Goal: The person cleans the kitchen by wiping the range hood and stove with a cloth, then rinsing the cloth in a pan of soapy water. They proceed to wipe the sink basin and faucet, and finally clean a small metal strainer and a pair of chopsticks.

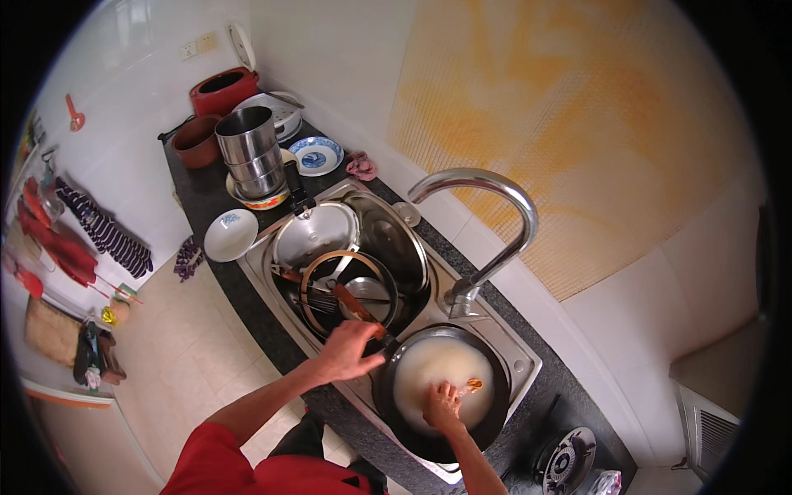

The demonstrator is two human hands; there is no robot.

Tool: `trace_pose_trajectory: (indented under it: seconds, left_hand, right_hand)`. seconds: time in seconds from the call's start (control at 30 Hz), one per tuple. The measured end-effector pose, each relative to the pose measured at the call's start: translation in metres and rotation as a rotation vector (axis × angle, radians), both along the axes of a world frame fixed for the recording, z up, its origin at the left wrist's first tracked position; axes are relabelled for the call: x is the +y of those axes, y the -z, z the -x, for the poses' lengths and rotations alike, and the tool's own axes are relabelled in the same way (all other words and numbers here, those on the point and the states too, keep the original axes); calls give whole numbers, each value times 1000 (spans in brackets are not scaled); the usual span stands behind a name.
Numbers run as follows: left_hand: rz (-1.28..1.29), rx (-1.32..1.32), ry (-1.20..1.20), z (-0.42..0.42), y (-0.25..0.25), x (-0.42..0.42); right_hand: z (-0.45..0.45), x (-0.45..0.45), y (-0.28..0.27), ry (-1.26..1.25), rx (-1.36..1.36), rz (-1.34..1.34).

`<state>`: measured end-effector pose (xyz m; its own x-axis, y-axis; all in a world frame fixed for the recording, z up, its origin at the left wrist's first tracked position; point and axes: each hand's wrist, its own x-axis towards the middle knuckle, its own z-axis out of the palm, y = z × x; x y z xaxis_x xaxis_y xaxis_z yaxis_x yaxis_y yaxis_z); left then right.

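Note:
A dark wok [504,396] sits over the right part of the sink, filled with cloudy whitish water [427,365]. My left hand [349,351] is at the wok's wooden handle [356,304], its fingers curled against the handle's lower end and the thumb below it. Inside the wok, my right hand [443,405] reaches into the water with bent fingers. Just right of its fingertips floats a small orange-brown item [474,385], too unclear to name. The water partly hides the right fingertips, so whether they hold anything is unclear.
The left basin holds a pan lid [315,235], a brown-rimmed pan [309,272] and utensils. A curved faucet [526,216] rises behind the sink. Stacked steel pots [250,145], a white bowl [231,235] and a blue-patterned plate [331,151] stand left; a gas burner [564,461] lies right.

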<state>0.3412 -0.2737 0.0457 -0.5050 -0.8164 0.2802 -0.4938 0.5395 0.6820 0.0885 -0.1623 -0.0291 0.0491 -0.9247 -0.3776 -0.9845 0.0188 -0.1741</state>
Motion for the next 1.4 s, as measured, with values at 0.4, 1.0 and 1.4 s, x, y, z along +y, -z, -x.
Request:
trace_pose_trajectory:
  seconds: [0.4, 1.0, 1.4]
  left_hand:
    - [51, -484, 264, 59, 28, -38]
    - [-76, -387, 32, 87, 64, -48]
    - [-105, -371, 44, 87, 65, -49]
  right_hand:
    - [12, -71, -30, -249, -219, 230]
    - [92, -90, 3, -378, 66, 397]
    - [82, 21, -20, -11, 126, 31]
